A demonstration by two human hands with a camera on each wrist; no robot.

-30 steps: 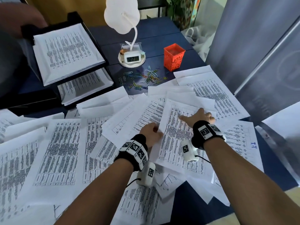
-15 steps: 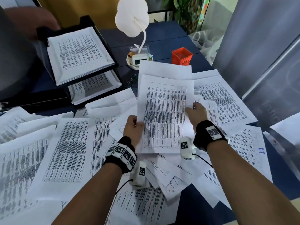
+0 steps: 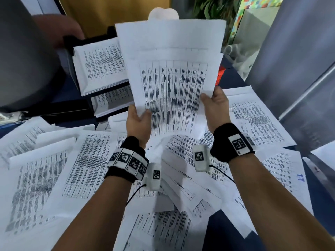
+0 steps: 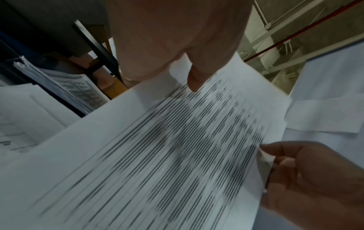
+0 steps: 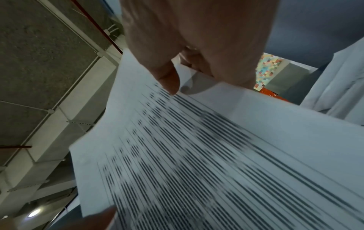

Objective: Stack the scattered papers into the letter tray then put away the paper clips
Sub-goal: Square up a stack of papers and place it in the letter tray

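A few printed sheets (image 3: 172, 78) are held upright above the table, one behind the other. My left hand (image 3: 138, 120) pinches their lower left edge, thumb on the printed face; my right hand (image 3: 216, 104) pinches the lower right edge. The same sheets (image 4: 157, 147) fill the left wrist view under my left hand (image 4: 194, 77), and in the right wrist view the sheets (image 5: 197, 155) run under my right hand (image 5: 171, 80). The black two-tier letter tray (image 3: 68, 42) at back left holds stacked papers (image 3: 101, 66). Many scattered papers (image 3: 54, 169) cover the table. The raised sheets hide the paper clips.
A red pen cup (image 3: 220, 75) peeks out right of the raised sheets, and a white lamp head (image 3: 163, 13) shows above them. Another person's hand (image 3: 59, 29) rests by the tray's far corner. Grey panels (image 3: 299, 69) stand along the right side.
Both hands have taken hold of the sheets that lay in the middle of the table and raised them upright, higher and farther forward, toward the tray.
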